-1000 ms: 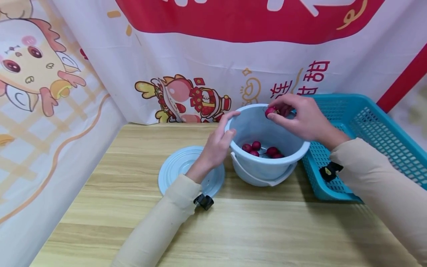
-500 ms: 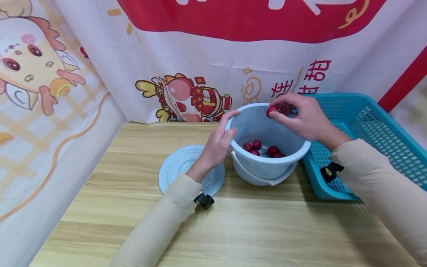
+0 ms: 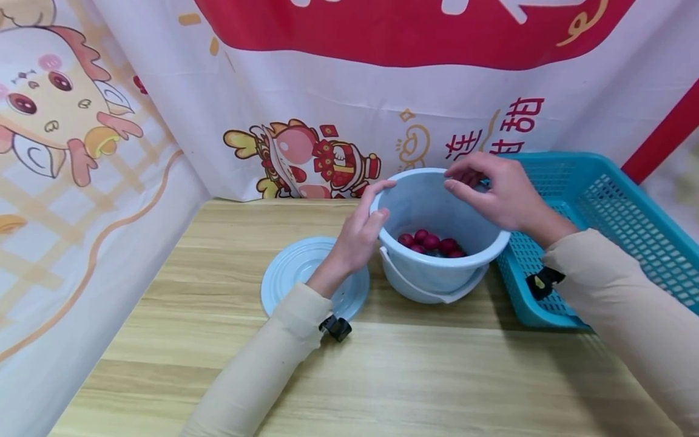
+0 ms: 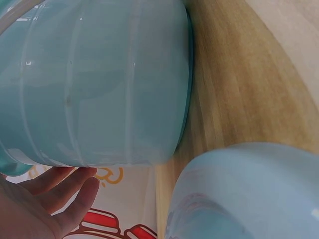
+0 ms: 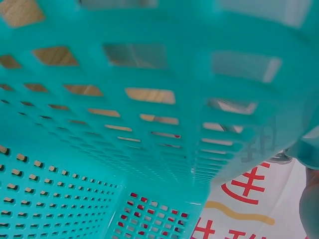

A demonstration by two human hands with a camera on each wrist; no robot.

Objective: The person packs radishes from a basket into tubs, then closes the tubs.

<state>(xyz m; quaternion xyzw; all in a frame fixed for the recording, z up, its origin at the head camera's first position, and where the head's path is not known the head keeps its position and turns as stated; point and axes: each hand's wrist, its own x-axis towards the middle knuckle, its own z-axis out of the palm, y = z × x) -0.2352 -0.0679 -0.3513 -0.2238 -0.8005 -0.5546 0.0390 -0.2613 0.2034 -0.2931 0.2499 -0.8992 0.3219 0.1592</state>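
A light blue bucket [image 3: 426,279] stands upright on the wooden table, with several dark red radishes [image 3: 431,242] lying on its bottom. My left hand [image 3: 357,233] holds the bucket's left rim, its thumb hooked over the edge. In the left wrist view the fingers of that hand [image 4: 55,201] lie along the bucket's side [image 4: 109,89]. Over the bucket's far right rim hovers my right hand [image 3: 497,191], fingers loosely bent and nothing visible between them. Only a dim part of the right hand [image 5: 310,204] shows at the right wrist view's edge.
To the right of the bucket, close against it, is a teal perforated basket [image 3: 551,315]; its inside is partly hidden by the right arm. A round light blue lid [image 3: 284,273] lies flat on the table [image 3: 218,340] under the left forearm. Printed cloth [image 3: 306,85] hangs behind.
My right hand has let go of a radish, which now lies among the others in the bucket. The left hand stays on the rim. The bucket, lid and basket stand as before.
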